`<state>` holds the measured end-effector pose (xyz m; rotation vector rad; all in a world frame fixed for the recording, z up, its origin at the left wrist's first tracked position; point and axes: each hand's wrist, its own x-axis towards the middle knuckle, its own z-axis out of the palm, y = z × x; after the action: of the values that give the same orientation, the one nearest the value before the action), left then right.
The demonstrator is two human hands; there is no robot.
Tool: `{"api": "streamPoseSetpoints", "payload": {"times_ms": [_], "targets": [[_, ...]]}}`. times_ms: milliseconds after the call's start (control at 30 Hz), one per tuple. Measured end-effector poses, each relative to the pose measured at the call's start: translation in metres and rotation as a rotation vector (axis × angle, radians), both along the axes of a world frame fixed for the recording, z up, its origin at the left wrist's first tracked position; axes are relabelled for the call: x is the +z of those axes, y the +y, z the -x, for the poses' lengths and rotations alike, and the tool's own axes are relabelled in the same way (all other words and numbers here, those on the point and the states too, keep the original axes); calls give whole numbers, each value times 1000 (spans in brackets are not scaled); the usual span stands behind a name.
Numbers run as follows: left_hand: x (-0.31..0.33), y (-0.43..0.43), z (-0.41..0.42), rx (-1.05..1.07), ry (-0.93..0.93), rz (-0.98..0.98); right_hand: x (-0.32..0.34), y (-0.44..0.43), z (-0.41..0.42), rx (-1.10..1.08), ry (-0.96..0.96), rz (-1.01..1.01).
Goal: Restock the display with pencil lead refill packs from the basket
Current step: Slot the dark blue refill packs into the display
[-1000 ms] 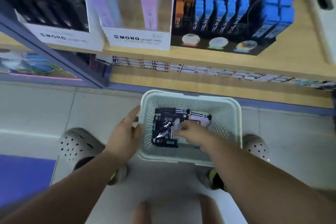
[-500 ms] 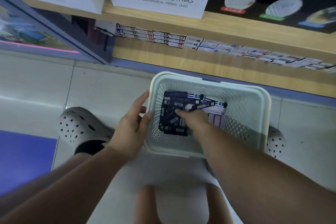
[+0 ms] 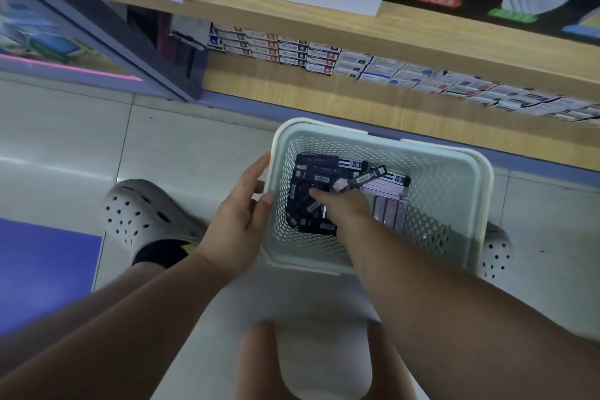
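Floor [image 3: 181, 153]: pale glossy tiles with dark grout lines. A blue mat [image 3: 42, 273] lies at the lower left. A grey perforated left clog [image 3: 139, 211], worn over a black sock [image 3: 156, 255], stands on the tiles near the mat. Only part of the matching right clog [image 3: 495, 253] is visible. At upper left stands a grey-framed case [image 3: 107, 39] with a pink strip [image 3: 65, 65] along its base. A wooden shelf board [image 3: 422, 29] runs across the top. Beneath it, small boxes [image 3: 292, 50] sit stacked in rows, mostly white to the right. Print illegible.
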<state>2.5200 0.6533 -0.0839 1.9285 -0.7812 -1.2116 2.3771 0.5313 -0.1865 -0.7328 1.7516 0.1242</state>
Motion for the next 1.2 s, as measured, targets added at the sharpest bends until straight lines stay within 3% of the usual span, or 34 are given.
{"api": "streamPoseSetpoints", "payload": {"times_ms": [433,1033,1200], "targets": [[0,-1,6,66,115,1,-3,7,-7,88,-43,12],[2,-1,7,24,69,9,-10,14,-20,108,-50,-12],[2,-1,7,20,60,15,-7,14,-21,118,-130,-16]]}}
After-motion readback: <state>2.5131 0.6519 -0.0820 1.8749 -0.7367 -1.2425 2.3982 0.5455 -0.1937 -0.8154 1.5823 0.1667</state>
